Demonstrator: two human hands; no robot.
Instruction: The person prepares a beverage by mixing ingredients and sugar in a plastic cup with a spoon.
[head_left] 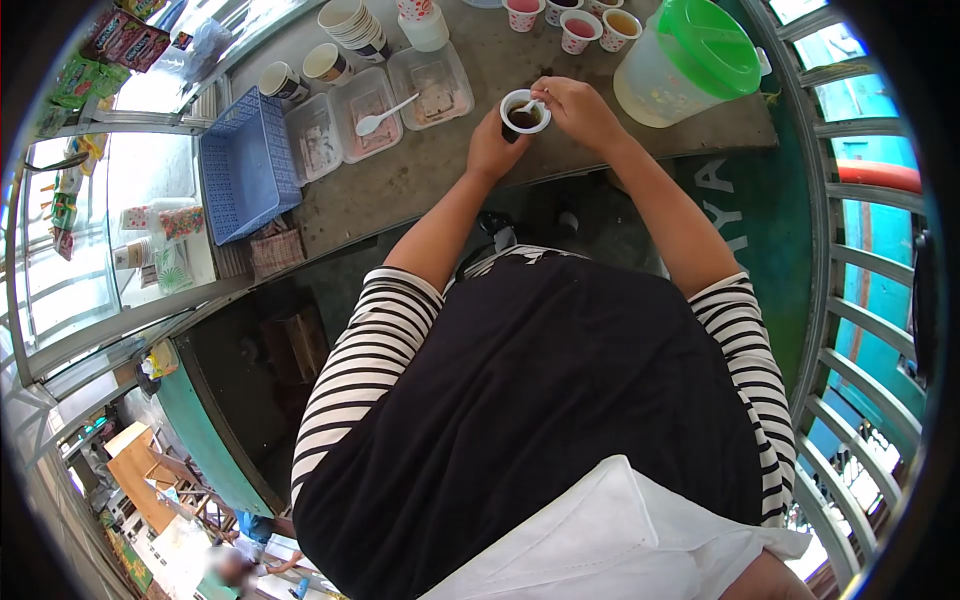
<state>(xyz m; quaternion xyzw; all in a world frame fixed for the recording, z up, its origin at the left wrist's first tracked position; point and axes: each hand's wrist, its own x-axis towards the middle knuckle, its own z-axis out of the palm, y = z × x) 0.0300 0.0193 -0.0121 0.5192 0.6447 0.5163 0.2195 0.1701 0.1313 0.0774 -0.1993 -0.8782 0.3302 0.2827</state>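
Note:
Over the counter's front edge, my left hand [494, 150] is wrapped round a small cup [516, 126] with a white rim and dark liquid inside. My right hand [582, 112] pinches the handle of a small white spoon [527, 106], whose lower end is in the cup. Left of the cup, shallow clear plastic tubs [342, 152] hold pale contents. Across one of them lies another white spoon [385, 116]. To the right of my hands stands a translucent pitcher [640, 92] with a green lid [708, 50].
Several printed cups [578, 40] of coloured drinks stand at the back of the counter [400, 180]. Stacked paper cups [355, 30] and a white container [425, 30] are at the back left. A blue basket [215, 190] sits at the left end. Metal bars [860, 250] run along the right.

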